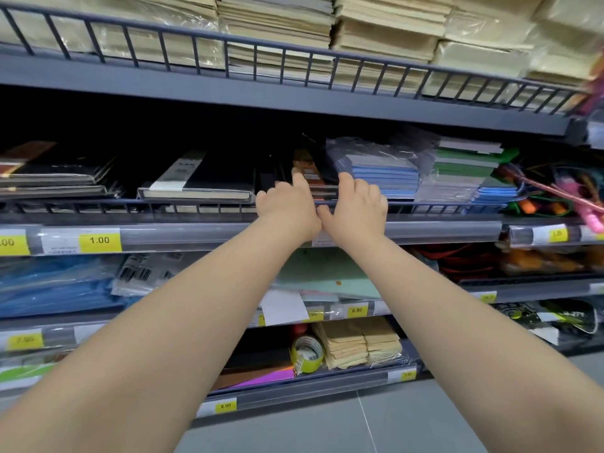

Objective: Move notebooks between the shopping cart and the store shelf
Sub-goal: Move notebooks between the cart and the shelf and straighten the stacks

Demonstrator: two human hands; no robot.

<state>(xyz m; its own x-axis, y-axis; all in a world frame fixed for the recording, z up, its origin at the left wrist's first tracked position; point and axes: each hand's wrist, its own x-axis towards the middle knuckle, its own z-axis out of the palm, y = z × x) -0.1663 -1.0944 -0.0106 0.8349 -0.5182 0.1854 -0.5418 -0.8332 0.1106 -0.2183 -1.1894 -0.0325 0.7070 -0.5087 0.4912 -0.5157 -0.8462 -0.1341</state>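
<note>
Both my arms reach forward to the middle shelf [441, 228] of a grey store rack. My left hand [287, 207] and my right hand [356, 204] sit side by side over the shelf's wire rail, fingers spread around a small stack of dark notebooks with an orange label [309, 173]. Whether the fingers grip the stack or only touch it cannot be told. A black notebook with a white band [202, 178] lies to the left. Wrapped blue notebooks [382, 171] and green ones [464, 165] lie to the right. No shopping cart is in view.
The top shelf holds stacks of cream paper pads [376, 37] behind a wire rail. Lower shelves carry blue folders [55, 289], brown envelopes [356, 344], a tape roll [307, 354] and yellow price tags [99, 240]. Colourful cords [555, 188] hang at the right. Grey floor tiles [359, 426] lie below.
</note>
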